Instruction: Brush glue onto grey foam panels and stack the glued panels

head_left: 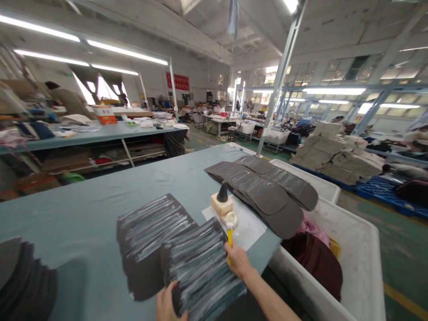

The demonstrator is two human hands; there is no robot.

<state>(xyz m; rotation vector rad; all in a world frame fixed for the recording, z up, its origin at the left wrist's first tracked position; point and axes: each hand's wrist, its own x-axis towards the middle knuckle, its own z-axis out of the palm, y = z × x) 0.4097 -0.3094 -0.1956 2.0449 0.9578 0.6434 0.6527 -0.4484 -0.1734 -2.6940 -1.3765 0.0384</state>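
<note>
My right hand (238, 261) grips a yellow-handled brush (230, 232) whose round white head rests on a white sheet (249, 227) next to a cream glue bottle with a black cone cap (222, 201). My left hand (169, 305) holds the near edge of a fanned stack of dark pieces streaked with pale glue (203, 272). A second fanned stack (150, 238) lies just to its left on the grey-blue table (100, 196).
Overlapping rows of dark oval pieces (264, 191) lie at the table's right end. White bins (351, 249) holding dark red fabric stand beside the table. More dark pieces (23, 281) sit at the near left. Other tables, stacked material and workers fill the hall behind.
</note>
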